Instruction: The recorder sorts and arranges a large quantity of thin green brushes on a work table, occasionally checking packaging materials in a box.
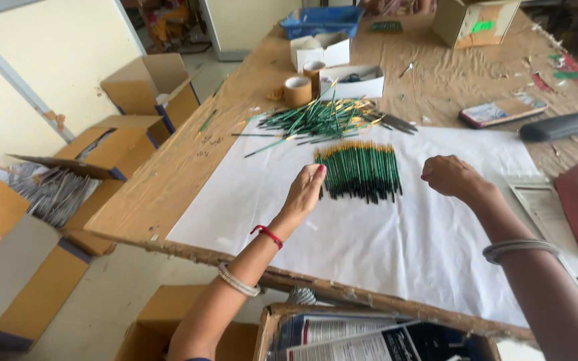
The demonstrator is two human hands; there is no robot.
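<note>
Green paintbrushes (360,172) in a neat row between left hand (306,190) — grip wide — and right hand (451,176), grip curled, empty.

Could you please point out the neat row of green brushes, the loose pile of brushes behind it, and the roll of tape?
neat row of green brushes (359,172), head view, middle of the aligned handles.
loose pile of brushes (316,120), head view, centre of the heap.
roll of tape (297,91), head view, its outer side.
</note>
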